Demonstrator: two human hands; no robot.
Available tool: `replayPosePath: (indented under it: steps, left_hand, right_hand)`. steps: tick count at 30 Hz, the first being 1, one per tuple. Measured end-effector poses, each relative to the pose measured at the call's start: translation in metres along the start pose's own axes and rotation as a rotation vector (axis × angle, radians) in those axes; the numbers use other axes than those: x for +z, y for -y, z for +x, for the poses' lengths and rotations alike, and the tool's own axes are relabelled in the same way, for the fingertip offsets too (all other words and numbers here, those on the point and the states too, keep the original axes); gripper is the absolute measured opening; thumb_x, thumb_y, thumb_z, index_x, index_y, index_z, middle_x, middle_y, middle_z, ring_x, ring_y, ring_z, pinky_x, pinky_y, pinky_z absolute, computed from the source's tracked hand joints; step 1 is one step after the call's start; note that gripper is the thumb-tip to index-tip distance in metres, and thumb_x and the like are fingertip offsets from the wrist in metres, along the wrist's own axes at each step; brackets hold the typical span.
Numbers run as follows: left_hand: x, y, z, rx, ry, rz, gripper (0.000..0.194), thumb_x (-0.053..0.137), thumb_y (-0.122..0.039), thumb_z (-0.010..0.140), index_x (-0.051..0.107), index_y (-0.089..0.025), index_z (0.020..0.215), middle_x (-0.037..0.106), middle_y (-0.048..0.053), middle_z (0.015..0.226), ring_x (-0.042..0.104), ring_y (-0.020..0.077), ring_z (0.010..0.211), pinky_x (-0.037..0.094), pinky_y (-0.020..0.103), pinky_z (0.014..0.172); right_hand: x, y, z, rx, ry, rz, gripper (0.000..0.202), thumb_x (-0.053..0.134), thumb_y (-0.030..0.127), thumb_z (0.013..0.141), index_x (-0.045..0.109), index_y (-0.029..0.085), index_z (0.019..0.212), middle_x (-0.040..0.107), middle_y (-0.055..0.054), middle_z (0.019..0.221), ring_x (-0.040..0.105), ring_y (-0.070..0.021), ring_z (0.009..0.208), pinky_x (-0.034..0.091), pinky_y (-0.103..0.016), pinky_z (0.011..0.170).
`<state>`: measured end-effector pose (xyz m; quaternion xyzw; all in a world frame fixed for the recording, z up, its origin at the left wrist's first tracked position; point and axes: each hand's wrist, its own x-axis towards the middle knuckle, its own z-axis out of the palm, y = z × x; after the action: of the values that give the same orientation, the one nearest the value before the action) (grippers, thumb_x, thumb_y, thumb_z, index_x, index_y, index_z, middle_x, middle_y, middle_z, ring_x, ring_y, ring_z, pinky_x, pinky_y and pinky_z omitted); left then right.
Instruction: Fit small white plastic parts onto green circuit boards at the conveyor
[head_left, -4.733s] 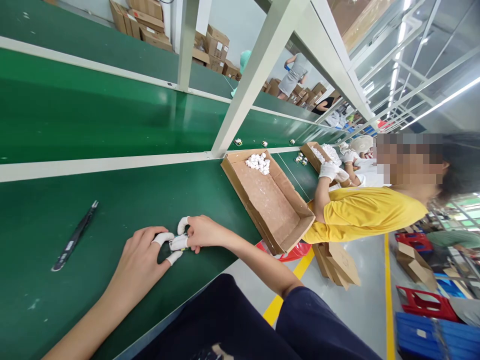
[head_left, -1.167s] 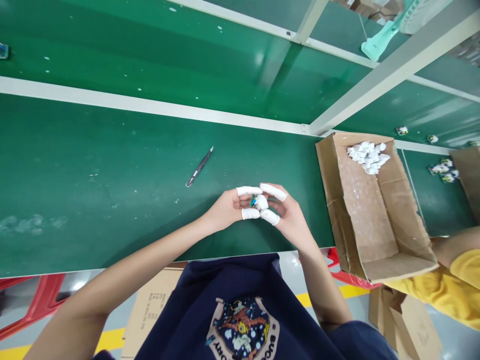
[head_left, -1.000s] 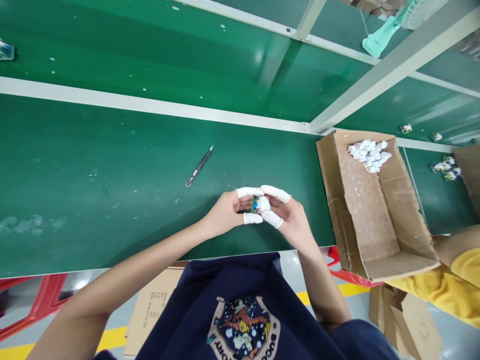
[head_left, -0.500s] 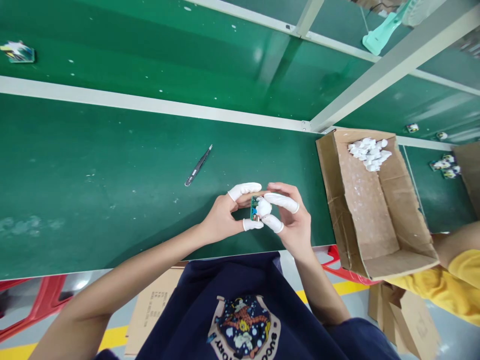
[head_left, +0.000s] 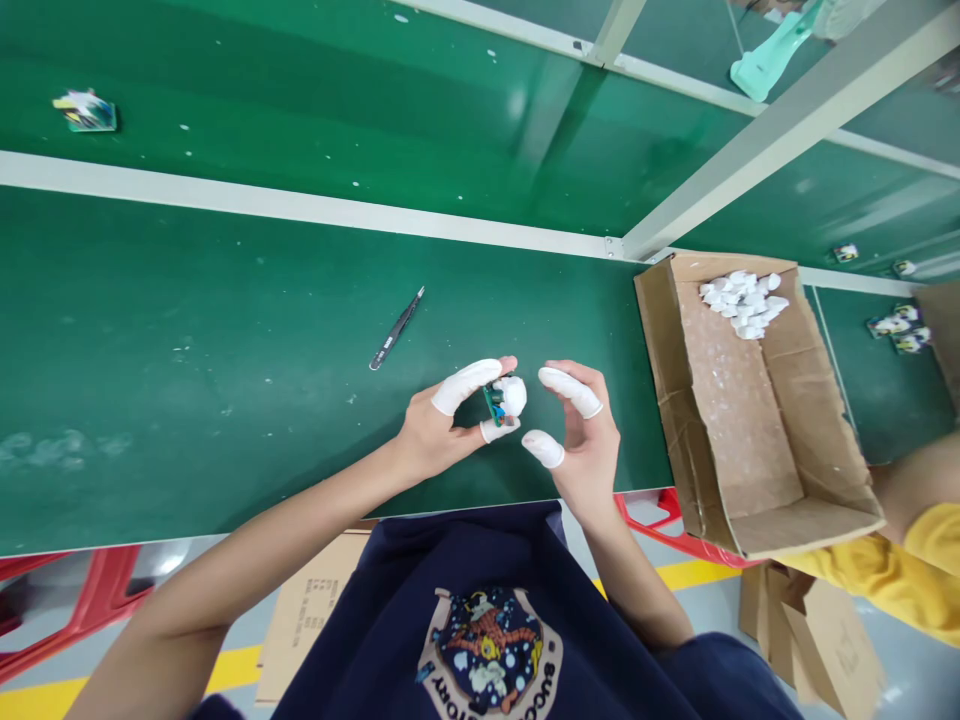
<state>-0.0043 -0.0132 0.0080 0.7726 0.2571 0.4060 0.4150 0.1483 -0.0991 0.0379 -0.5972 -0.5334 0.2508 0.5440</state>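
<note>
A small green circuit board with a white wrapped part on it is pinched between the thumb and fingers of my left hand. White finger covers are on the thumb and a finger of each hand. Just right of the board, my right hand is apart from it, thumb and fingers spread with nothing between them. Black tweezers lie on the green table, up and left of my hands.
A cardboard box holding white pieces stands at the right. Beyond it are circuit boards and a person's yellow sleeve. Another board lies at the upper left, behind a pale rail.
My right hand has let go of the white part and its fingers have opened. My left hand has moved slightly left with the board, which is now tilted.
</note>
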Motion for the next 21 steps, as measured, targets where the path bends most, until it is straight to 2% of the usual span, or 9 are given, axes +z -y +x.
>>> replayPosePath:
  steps: [4, 7, 10, 12, 15, 18, 21]
  left_hand:
    - [-0.004, 0.005, 0.003, 0.288, -0.057, 0.095, 0.054, 0.065, -0.024, 0.084, 0.045, -0.023, 0.134, 0.064, 0.008, 0.126, 0.060, 0.0214, 0.118, 0.055, 0.035, 0.098]
    - [-0.005, 0.007, 0.004, 0.366, -0.096, 0.110, 0.059, 0.064, -0.020, 0.085, 0.041, -0.022, 0.139, 0.062, 0.010, 0.128, 0.056, 0.0214, 0.123, 0.055, 0.035, 0.099]
    - [-0.002, 0.008, 0.004, 0.421, -0.165, 0.097, 0.061, 0.066, -0.019, 0.084, 0.041, -0.022, 0.139, 0.063, 0.010, 0.127, 0.056, 0.0218, 0.123, 0.054, 0.035, 0.099]
    - [0.002, 0.008, 0.004, 0.351, -0.158, 0.021, 0.067, 0.066, -0.017, 0.082, 0.036, -0.024, 0.142, 0.061, 0.010, 0.130, 0.055, 0.0221, 0.125, 0.052, 0.038, 0.102]
    - [0.006, 0.005, 0.005, 0.092, -0.037, -0.261, 0.080, 0.071, -0.020, 0.079, 0.027, -0.029, 0.145, 0.051, 0.012, 0.141, 0.052, 0.0247, 0.128, 0.050, 0.040, 0.104]
    - [0.006, 0.002, 0.005, -0.169, 0.115, -0.550, 0.070, 0.074, -0.027, 0.077, 0.041, -0.027, 0.139, 0.054, 0.013, 0.138, 0.055, 0.0277, 0.124, 0.053, 0.039, 0.099]
    - [0.005, -0.001, 0.006, -0.303, 0.158, -0.716, 0.054, 0.076, -0.024, 0.074, 0.056, -0.023, 0.125, 0.066, 0.011, 0.122, 0.064, 0.0262, 0.112, 0.055, 0.036, 0.094]
  right_hand:
    - [0.022, 0.008, -0.001, 0.014, -0.131, -0.027, 0.035, 0.072, 0.029, 0.079, 0.063, 0.028, 0.113, 0.058, -0.006, 0.110, 0.057, -0.0220, 0.106, 0.050, -0.041, 0.093]
    - [0.040, 0.009, -0.002, 0.042, -0.220, 0.091, 0.026, 0.067, 0.025, 0.082, 0.064, 0.028, 0.108, 0.058, -0.004, 0.105, 0.059, -0.0196, 0.101, 0.052, -0.039, 0.088]
    - [0.052, 0.004, -0.001, 0.042, -0.266, 0.268, 0.025, 0.067, 0.019, 0.081, 0.066, 0.029, 0.104, 0.057, -0.002, 0.103, 0.060, -0.0178, 0.097, 0.053, -0.037, 0.084]
    - [0.052, -0.004, 0.001, 0.062, -0.251, 0.373, 0.026, 0.067, 0.016, 0.080, 0.067, 0.030, 0.103, 0.057, -0.001, 0.103, 0.061, -0.0168, 0.096, 0.053, -0.036, 0.084]
    - [0.040, -0.015, 0.006, 0.077, -0.223, 0.394, 0.026, 0.067, 0.017, 0.080, 0.067, 0.030, 0.103, 0.056, -0.001, 0.103, 0.060, -0.0170, 0.097, 0.052, -0.038, 0.087]
    - [0.022, -0.018, 0.008, 0.014, -0.163, 0.264, 0.025, 0.070, 0.021, 0.079, 0.067, 0.030, 0.102, 0.055, -0.003, 0.105, 0.059, -0.0200, 0.101, 0.051, -0.043, 0.091]
    - [0.012, -0.014, 0.006, -0.044, -0.075, 0.210, 0.032, 0.073, 0.025, 0.077, 0.065, 0.031, 0.108, 0.054, -0.005, 0.107, 0.059, -0.0233, 0.103, 0.051, -0.046, 0.092]
